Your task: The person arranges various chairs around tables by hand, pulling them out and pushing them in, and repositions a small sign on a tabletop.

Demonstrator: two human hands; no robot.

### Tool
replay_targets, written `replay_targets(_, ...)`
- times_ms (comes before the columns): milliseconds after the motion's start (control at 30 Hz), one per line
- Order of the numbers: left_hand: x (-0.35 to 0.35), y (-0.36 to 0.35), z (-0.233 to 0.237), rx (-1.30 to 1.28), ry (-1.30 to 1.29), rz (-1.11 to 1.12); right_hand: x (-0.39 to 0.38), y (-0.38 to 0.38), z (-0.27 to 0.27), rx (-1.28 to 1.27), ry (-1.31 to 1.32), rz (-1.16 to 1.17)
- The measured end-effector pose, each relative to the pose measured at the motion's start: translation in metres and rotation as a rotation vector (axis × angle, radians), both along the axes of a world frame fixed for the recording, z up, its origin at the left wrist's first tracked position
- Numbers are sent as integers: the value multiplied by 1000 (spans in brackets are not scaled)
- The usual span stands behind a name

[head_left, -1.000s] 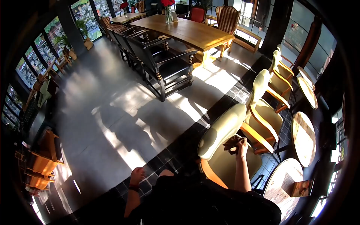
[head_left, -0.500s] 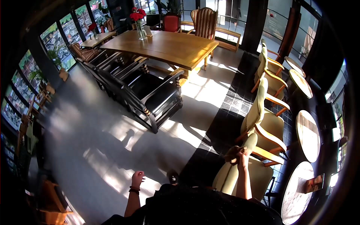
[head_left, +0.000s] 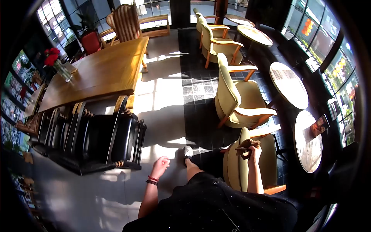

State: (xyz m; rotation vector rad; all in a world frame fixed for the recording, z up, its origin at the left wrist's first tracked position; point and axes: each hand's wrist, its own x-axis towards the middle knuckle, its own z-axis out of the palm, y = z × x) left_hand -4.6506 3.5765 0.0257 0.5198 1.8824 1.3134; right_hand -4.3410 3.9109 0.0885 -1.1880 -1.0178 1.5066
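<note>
My right hand (head_left: 254, 153) grips a crumpled brown cloth (head_left: 245, 147) over the back of the nearest green armchair (head_left: 233, 166). Whether the cloth touches the chair back is hard to tell. My left hand (head_left: 160, 166), with red and dark bands at the wrist, hangs over the grey floor with its fingers curled in and nothing visible in them. Just ahead stands another green armchair (head_left: 228, 91) with wooden arms.
Round tables (head_left: 289, 85) line the right side; the closest round table (head_left: 307, 150) carries a small card stand (head_left: 320, 125). To the left are black armchairs (head_left: 98, 135) and a long wooden table (head_left: 104, 71) bearing a vase of red flowers (head_left: 58, 65). A tiled strip (head_left: 199, 87) runs ahead.
My view has turned right and moved forward along the row of green armchairs. The cloth stays in my right hand. My foot and leg now show ahead of my body.
</note>
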Motion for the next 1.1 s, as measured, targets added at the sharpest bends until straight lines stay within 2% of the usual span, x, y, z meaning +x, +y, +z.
replay_targets(67, -31, 41, -9, -50, -43, -88, -30, 38, -7, 31, 42, -64)
replay_targets(133, -72, 67, -22, -93, -44, -68, -67, 82, -11, 20, 20, -111)
replay_targets(200, -114, 95, 2, -149, -111, -38, -99, 130, -19, 9, 85, -115)
replay_targets(300, -185, 116, 1, -141, -65, 26, -181, 171, 43, 23, 94, -107)
replay_targets(400, -239, 144, 14, -103, -166, 207, -250, 207, 62, -29, 169, -107)
replay_targets(500, -287, 176, 7, -133, -260, 277, -317, 238, 68, -89, 212, 2)
replay_targets(533, -304, 184, -5, -127, -286, 285, -339, 247, 70, -143, 257, -2)
replay_targets(633, -358, 231, -22, -242, -301, 254, -394, 296, 32, -95, 333, -6)
replay_targets(733, -441, 294, -30, -308, -321, 174, -445, 350, 37, -62, 244, 46)
replay_targets(800, -504, 345, -30, -304, -285, 197, -473, 387, 50, -109, 272, -47)
replay_targets(833, -538, 371, -30, -286, -256, 203, -477, 410, 41, -90, 300, -76)
replay_targets(867, -561, 411, -8, -284, -168, 237, -484, 432, 32, -71, 328, -102)
replay_targets(933, -626, 473, -26, -150, -43, 190, -511, 451, 61, -29, 333, -198)
replay_targets(1100, -691, 660, 43, 56, 18, -83, -532, 499, 53, -89, 308, -305)
